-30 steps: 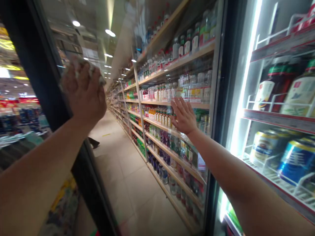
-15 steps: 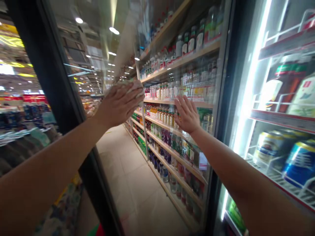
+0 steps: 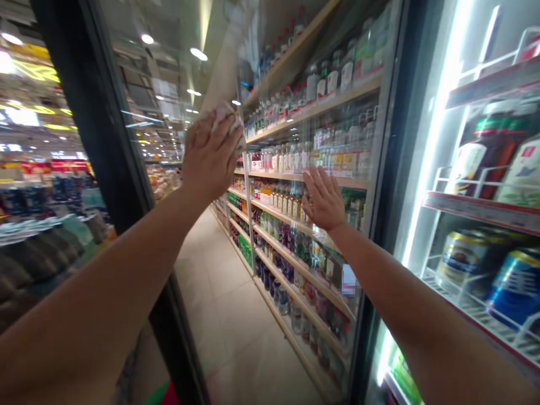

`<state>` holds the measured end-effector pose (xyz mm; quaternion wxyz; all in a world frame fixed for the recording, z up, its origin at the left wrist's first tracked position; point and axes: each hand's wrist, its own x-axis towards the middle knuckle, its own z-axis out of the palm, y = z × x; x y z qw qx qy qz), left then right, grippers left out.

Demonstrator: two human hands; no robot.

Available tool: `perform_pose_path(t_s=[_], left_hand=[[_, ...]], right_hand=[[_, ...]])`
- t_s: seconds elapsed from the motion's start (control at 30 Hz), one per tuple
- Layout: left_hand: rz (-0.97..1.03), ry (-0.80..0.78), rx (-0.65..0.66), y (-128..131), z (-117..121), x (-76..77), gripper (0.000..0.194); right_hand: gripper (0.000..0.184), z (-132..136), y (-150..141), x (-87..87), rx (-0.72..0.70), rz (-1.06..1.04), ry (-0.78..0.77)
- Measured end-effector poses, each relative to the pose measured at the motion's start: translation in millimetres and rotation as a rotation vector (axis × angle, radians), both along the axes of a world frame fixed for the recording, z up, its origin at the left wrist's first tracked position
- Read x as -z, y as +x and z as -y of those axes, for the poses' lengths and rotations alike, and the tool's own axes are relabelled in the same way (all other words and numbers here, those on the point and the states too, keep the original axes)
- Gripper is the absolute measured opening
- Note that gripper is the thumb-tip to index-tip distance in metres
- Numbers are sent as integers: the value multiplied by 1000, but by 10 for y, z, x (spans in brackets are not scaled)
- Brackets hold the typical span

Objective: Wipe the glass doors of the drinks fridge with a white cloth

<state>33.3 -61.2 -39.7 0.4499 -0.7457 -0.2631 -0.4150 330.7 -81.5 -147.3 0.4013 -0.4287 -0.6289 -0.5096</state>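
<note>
An open glass cooler door (image 3: 236, 292) fills the middle of the view, and store shelves show through it. My left hand (image 3: 211, 154) presses a pale crumpled cloth (image 3: 223, 115) flat against the upper part of the glass. My right hand (image 3: 323, 197) lies open, fingers spread, on the glass near the door's right edge, holding nothing.
The door's dark frame (image 3: 105, 157) slants down the left side. At the right the lit cooler (image 3: 485, 202) holds wire racks with bottles (image 3: 476, 154) and blue cans (image 3: 512, 278). Long shelves of drinks (image 3: 295, 225) and a tiled aisle floor (image 3: 223, 315) run behind the glass.
My left hand with the cloth swept right across the glass from near the frame, then rose a little. My right hand stayed flat in place.
</note>
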Motion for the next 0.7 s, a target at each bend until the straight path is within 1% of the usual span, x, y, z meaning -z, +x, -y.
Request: perform_pose_path(t_s=[0.03,0.07,0.13,0.17,0.2,0.23,0.3,0.33,0.37,0.4,0.43,0.5,0.57,0.63,0.7], left_hand=[[-29,-13,12,40,10,24,49],[-140,-34,35,79,21,61,46],[-480,-76,90,125,42,136,44],[-617,-84,114,121,50,157,44],[-675,-82,124,99,56,161,44],[-637,-67,117,62,59,151,44],[-359,-10,69,-22,57,123,43],[-211,10,38,-52,55,122,44],[-106,21,13,-68,53,138,45],[-74,21,4,-69,53,171,46],[-116,14,17,-57,54,219,46],[-306,-7,81,-16,62,332,47],[-425,-8,153,11,72,423,54],[-409,3,199,6,74,469,63],[-357,31,246,-20,59,484,72]], right_hand=[[60,3,1,1,-9,-4,-9],[61,6,3,1,-18,-3,-13],[61,8,7,2,-27,7,-6],[61,9,7,2,-29,10,0],[61,11,5,1,-30,11,4],[60,12,3,1,-30,10,7],[60,17,-3,0,-32,7,11],[60,18,-4,-2,-31,9,14],[59,17,-2,-3,-30,14,20],[59,14,3,-4,-30,19,28],[59,8,9,-5,-30,21,35],[59,-6,17,-5,-38,15,34],[58,-9,-10,-8,-59,-6,23],[56,24,-110,-27,-90,-76,32],[51,104,-303,-72,-146,-179,61]])
